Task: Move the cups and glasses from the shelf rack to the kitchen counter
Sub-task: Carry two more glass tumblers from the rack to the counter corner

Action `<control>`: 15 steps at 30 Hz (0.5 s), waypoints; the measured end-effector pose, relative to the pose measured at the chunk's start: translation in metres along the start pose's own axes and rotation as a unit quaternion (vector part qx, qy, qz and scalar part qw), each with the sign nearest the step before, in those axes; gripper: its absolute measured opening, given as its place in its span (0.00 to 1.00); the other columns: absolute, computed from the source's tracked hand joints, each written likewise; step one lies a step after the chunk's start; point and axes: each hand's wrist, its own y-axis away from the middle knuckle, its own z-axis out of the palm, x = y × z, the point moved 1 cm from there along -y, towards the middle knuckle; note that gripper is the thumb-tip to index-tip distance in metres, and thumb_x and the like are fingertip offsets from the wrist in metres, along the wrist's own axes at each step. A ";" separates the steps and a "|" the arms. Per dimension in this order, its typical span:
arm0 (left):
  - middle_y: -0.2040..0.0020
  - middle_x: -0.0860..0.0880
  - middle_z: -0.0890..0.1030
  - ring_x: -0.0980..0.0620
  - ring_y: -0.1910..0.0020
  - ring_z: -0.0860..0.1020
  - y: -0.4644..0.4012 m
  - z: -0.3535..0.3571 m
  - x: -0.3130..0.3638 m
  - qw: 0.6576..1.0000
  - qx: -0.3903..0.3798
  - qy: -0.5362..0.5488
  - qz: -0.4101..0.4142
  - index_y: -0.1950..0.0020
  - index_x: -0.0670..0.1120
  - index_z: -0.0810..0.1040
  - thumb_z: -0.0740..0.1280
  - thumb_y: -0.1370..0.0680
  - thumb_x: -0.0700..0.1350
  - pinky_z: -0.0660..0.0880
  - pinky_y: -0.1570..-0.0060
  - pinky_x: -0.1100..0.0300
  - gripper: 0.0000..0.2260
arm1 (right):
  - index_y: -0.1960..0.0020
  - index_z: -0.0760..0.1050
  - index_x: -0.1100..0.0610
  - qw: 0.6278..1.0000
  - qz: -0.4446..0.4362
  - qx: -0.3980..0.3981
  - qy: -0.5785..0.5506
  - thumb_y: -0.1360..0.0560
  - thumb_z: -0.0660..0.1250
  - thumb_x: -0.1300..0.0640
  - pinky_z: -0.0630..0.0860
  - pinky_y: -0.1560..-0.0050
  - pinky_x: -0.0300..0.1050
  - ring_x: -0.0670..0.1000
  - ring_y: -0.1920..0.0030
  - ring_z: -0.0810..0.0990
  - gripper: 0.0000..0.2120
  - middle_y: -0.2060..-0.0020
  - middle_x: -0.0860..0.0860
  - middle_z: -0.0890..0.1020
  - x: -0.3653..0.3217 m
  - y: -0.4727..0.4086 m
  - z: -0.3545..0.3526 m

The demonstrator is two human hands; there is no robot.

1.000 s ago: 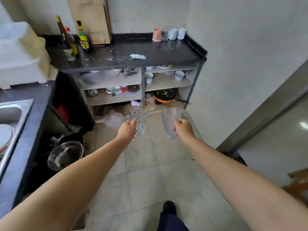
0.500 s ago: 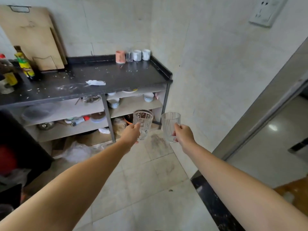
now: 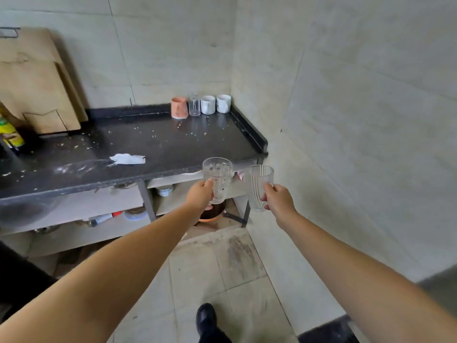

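My left hand (image 3: 199, 195) grips a clear patterned glass (image 3: 218, 180), held upright just in front of the black kitchen counter (image 3: 148, 147). My right hand (image 3: 278, 200) grips a clear ribbed glass (image 3: 259, 186) beside it, to the right of the counter's front corner. At the counter's back right corner stand a pink cup (image 3: 179, 107), a small clear glass (image 3: 194, 105) and two white mugs (image 3: 208, 105), (image 3: 223, 103) in a row.
A crumpled white paper (image 3: 128, 159) and crumbs lie on the counter. Wooden cutting boards (image 3: 37, 82) lean on the back wall and a bottle (image 3: 10, 134) stands at the left. Shelves under the counter hold bowls and a pot (image 3: 212, 212). The tiled wall is close on the right.
I have come nearer the counter with both glasses, which now reach its front edge. The view has swung so the counter fills the left half.
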 end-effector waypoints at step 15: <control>0.40 0.34 0.76 0.49 0.54 0.72 -0.287 -0.004 0.109 0.999 0.004 0.018 -0.033 0.36 0.34 0.71 0.53 0.18 0.49 0.76 0.48 0.52 0.20 | 0.67 0.70 0.57 1.000 0.002 -0.008 0.005 0.21 0.56 0.52 0.73 0.54 0.51 0.52 0.65 0.73 0.18 0.69 0.51 0.74 -0.114 -0.292 0.059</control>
